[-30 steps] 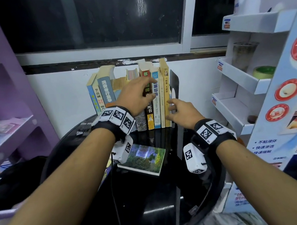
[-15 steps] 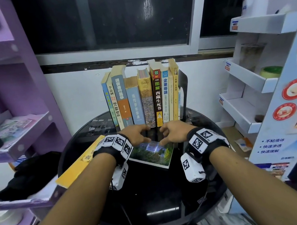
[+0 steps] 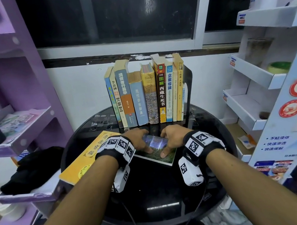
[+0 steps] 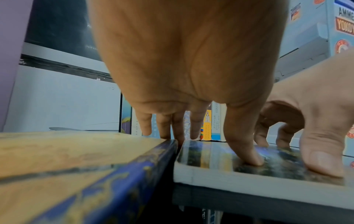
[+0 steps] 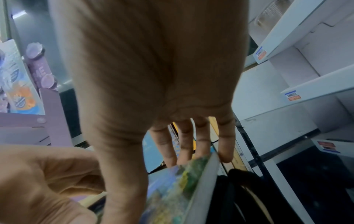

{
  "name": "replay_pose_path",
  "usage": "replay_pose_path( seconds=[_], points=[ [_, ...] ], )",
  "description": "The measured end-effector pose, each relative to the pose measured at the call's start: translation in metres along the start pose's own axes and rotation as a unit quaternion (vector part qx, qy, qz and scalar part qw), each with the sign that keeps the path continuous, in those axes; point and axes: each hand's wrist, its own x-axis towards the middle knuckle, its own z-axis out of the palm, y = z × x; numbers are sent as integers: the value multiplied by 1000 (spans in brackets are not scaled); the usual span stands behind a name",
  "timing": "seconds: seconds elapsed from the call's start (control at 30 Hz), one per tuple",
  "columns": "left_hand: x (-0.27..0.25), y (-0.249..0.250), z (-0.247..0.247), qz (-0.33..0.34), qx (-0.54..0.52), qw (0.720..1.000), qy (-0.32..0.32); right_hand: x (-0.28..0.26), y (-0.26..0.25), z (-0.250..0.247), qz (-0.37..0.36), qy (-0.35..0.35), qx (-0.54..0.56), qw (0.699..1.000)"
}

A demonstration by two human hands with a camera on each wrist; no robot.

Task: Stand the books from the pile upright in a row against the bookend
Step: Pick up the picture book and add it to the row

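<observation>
A: Both hands on the landscape-cover book (image 3: 161, 155)?
B: Yes. Left hand (image 3: 138, 139) and right hand (image 3: 173, 137) curled round its far edge, thumbs pressed on the cover. Lay flat on the black table (image 3: 154, 191), beside the yellow book (image 3: 85, 158).
A: And the row?
B: Stood upright against the black bookend (image 3: 189, 88).

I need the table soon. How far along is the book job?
Done: a row of upright books stands against the black bookend. In hand: the left hand and right hand grip the landscape-cover book, lying flat. Left: that one and the yellow book beside it.
</observation>
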Motion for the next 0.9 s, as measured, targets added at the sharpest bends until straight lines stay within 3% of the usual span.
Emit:
replay_pose_path(
  seconds=[0.23,0.37,0.47,0.57,0.73,0.8,0.9],
  points=[
    [-2,-3,-4,22,-43,997,53,3,4,0,-19,31,47,998],
    [-2,-7,-6,61,-119,986,100,3,10,0,-30,39,104,993],
    [-4,-8,-5,71,-238,961,124,-1,21,-5,-36,81,143,986],
    [-1,-6,-6,90,-379,915,104,-7,32,-10,-39,128,201,970],
    [4,10,-10,128,-465,871,93,-12,48,-12,-57,170,264,948],
    [6,17,-17,139,-460,872,93,-14,55,-13,-57,173,273,945],
    [10,28,-28,151,-379,906,113,-22,62,-21,-60,172,264,947]
  ],
)
